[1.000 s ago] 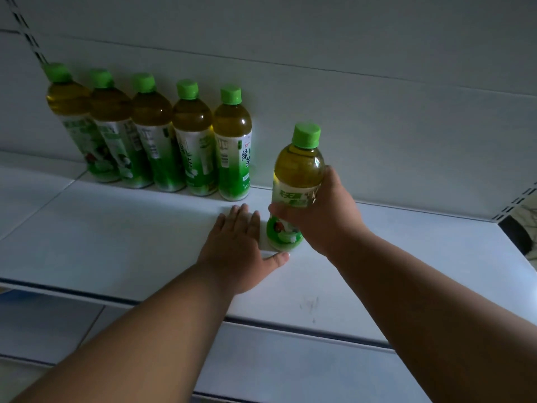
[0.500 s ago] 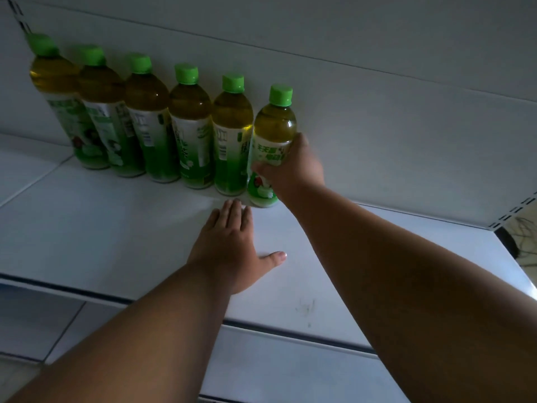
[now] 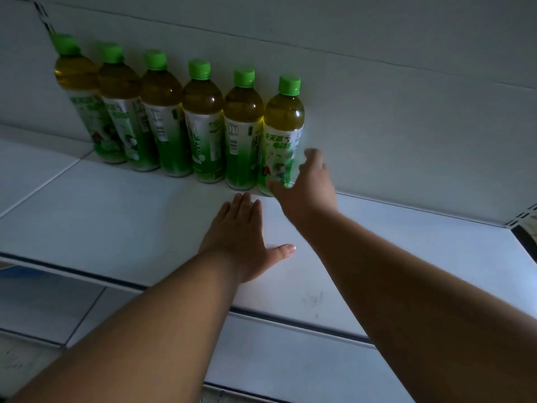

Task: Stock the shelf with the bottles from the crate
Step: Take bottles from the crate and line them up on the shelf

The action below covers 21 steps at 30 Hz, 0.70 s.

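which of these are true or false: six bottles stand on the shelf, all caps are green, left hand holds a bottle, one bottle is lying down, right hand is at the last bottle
1. Six green tea bottles stand in a row at the back of the shelf. True.
2. Every cap is green. True.
3. The left hand holds a bottle. False: it lies flat on the shelf, palm down, holding nothing.
4. One bottle lies on its side. False: all six stand upright.
5. The right hand is at the rightmost bottle. True: its fingers are spread open around the bottle's lower part, blurred, so contact cannot be told.
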Available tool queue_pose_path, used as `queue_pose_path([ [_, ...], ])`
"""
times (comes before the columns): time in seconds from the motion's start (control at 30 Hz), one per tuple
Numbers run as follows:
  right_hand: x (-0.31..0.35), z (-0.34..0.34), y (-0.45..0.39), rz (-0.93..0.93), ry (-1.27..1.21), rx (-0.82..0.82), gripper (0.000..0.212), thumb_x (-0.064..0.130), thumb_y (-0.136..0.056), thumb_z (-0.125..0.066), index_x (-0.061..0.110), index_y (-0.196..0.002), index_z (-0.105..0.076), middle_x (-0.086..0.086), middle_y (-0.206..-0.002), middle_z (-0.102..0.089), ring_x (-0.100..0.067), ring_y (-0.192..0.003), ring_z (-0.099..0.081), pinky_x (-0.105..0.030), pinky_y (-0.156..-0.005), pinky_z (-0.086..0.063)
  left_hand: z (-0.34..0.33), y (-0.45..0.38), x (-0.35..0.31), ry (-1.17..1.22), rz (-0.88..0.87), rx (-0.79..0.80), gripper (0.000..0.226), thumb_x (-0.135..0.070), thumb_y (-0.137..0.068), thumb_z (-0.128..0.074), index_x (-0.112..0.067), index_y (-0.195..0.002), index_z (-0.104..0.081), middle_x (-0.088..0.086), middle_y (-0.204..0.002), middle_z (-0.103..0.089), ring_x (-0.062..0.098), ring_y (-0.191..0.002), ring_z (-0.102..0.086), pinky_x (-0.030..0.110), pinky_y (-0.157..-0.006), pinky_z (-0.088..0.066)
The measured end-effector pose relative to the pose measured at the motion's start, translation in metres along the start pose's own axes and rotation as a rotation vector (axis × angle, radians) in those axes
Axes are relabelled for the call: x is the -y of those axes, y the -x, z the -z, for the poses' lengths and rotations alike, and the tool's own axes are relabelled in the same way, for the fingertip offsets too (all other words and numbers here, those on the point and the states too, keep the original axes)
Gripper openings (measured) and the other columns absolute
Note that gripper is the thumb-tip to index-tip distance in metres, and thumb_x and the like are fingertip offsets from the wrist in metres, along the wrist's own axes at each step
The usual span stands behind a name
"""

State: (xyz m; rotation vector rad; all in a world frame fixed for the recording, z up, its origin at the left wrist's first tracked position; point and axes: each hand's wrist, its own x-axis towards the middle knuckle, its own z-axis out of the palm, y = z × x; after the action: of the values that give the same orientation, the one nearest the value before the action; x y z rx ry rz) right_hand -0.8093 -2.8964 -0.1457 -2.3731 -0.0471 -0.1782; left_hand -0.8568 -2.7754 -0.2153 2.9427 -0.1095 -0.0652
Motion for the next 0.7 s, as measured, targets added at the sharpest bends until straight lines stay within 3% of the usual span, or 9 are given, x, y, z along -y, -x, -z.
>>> queue_pose_path([
  [0.17, 0.003, 0.012, 0.052, 0.301, 0.146, 0.084, 0.080, 0.042, -0.086, -0.073, 0.017, -0.150, -0.034, -0.001, -0.145, -0.048, -0.022, -0.132, -0.046, -0.034, -0.105, -0.041, 0.008, 0.030, 0.007, 0.048, 0.065, -0.130, 0.101, -0.075, -0.087, -0.035, -0.010, -0.158, -0.005, 0.011, -0.167, -0.002, 0.021, -0.153, 0.002, 0.037, -0.123, -0.002],
  [0.3, 0.044, 0.006, 0.094, 0.490, 0.156, 0.172, 0.076, 0.048, -0.087, -0.070, 0.019, -0.149, -0.037, 0.001, -0.143, -0.048, -0.020, -0.131, -0.044, -0.033, -0.106, -0.038, 0.025, 0.110, 0.033, 0.025, 0.167, -0.230, 0.106, -0.081, -0.079, -0.015, -0.011, -0.159, -0.005, 0.009, -0.167, -0.003, 0.021, -0.154, 0.002, 0.036, -0.124, 0.000],
  [0.4, 0.087, -0.010, 0.137, 0.607, 0.087, 0.282, 0.072, 0.047, -0.087, -0.070, 0.022, -0.148, -0.038, 0.003, -0.144, -0.046, -0.018, -0.133, -0.041, -0.030, -0.105, -0.036, 0.051, 0.185, 0.064, 0.008, 0.318, -0.281, 0.102, -0.080, -0.085, -0.026, -0.013, -0.159, -0.008, 0.007, -0.167, -0.003, 0.020, -0.153, 0.001, 0.033, -0.122, 0.001],
  [0.5, 0.130, -0.028, 0.188, 0.732, 0.017, 0.383, 0.069, 0.040, -0.086, -0.073, 0.021, -0.145, -0.042, 0.001, -0.142, -0.047, -0.020, -0.132, -0.042, -0.030, -0.106, -0.035, 0.076, 0.268, 0.090, -0.011, 0.495, -0.354, 0.108, -0.083, -0.077, -0.024, -0.012, -0.158, -0.017, 0.009, -0.166, -0.013, 0.022, -0.153, -0.010, 0.036, -0.124, -0.011],
  [0.7, 0.202, -0.063, 0.283, 1.022, -0.074, 0.580, 0.071, 0.044, -0.084, -0.075, 0.018, -0.143, -0.046, -0.004, -0.140, -0.050, -0.023, -0.131, -0.044, -0.034, -0.109, -0.035, 0.090, 0.416, 0.111, -0.056, 0.851, -0.353, 0.098, -0.075, -0.087, -0.040, -0.016, -0.159, -0.010, 0.005, -0.167, -0.006, 0.018, -0.153, -0.003, 0.035, -0.124, -0.005],
])
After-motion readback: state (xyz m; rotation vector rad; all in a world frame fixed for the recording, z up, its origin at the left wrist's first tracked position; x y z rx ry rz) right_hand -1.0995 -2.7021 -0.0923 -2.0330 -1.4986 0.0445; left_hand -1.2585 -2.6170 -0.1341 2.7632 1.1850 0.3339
